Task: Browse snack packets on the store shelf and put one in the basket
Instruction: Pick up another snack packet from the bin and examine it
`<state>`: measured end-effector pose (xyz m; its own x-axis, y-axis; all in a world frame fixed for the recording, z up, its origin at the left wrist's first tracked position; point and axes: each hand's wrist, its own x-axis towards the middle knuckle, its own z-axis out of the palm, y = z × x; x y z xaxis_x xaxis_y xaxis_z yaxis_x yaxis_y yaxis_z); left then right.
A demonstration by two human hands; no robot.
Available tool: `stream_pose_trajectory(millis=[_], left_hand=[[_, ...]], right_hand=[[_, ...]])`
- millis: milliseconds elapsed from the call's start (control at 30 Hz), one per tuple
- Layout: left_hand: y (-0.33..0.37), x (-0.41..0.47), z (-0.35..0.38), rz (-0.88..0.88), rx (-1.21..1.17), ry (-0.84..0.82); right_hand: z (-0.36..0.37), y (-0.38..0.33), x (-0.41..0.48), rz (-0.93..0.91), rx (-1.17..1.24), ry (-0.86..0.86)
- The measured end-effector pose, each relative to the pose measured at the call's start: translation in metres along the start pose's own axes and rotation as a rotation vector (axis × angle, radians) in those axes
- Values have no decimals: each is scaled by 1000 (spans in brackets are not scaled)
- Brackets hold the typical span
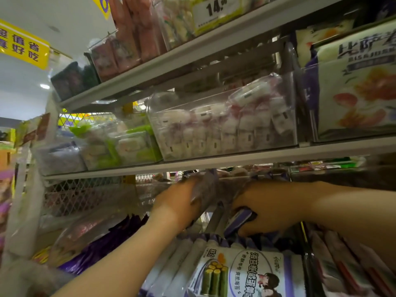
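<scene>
Snack packets [240, 273] of seaweed rolls fill the lower store shelf [214, 161] at about 6 o'clock, purple-trimmed and standing in a row. Browsing is under way. At 9 o'clock of centre the left hand [182, 202] has its fingers closed on a greyish packet [205, 189]; at 3 o'clock the right hand [267, 209] grips a purple packet [237, 220]. No basket shows, so choosing and dropping remain.

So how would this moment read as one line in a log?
stage: browsing | left hand: gripping purple packet | right hand: gripping purple-white packet | basket: not in view
</scene>
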<state>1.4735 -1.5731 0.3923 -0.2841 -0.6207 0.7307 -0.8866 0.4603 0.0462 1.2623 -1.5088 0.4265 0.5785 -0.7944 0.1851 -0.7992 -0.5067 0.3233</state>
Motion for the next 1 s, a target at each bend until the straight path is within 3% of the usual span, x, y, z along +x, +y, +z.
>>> stream_pose_trajectory(millis=[133,300,400,533,600,700,800,900,1000], left_hand=[[5,-38,-33,48,18,184],[7,-86,-70,68,-62,255],[14,-112,-88,58,-155,274],[24,-144,-106,38,-412,363],[27,-161,-111,21,-436,402],[33,-185,-112,94,-274,459],[35,-202,-108,217,-162,497],[30,-211,-107,261,-182,411],[27,-216,-111,199,-249,246]], right_hand=[[-9,-13,-11,57,31,32],[-17,-46,-26,159,181,180],[-21,-73,-31,123,523,256],[-25,-112,-42,113,1268,352],[-24,-131,-47,141,1549,318],[-21,-158,-49,104,1774,245],[-14,-178,-47,174,2017,317],[-2,-187,-44,221,2121,411],[8,-187,-45,206,2135,447]])
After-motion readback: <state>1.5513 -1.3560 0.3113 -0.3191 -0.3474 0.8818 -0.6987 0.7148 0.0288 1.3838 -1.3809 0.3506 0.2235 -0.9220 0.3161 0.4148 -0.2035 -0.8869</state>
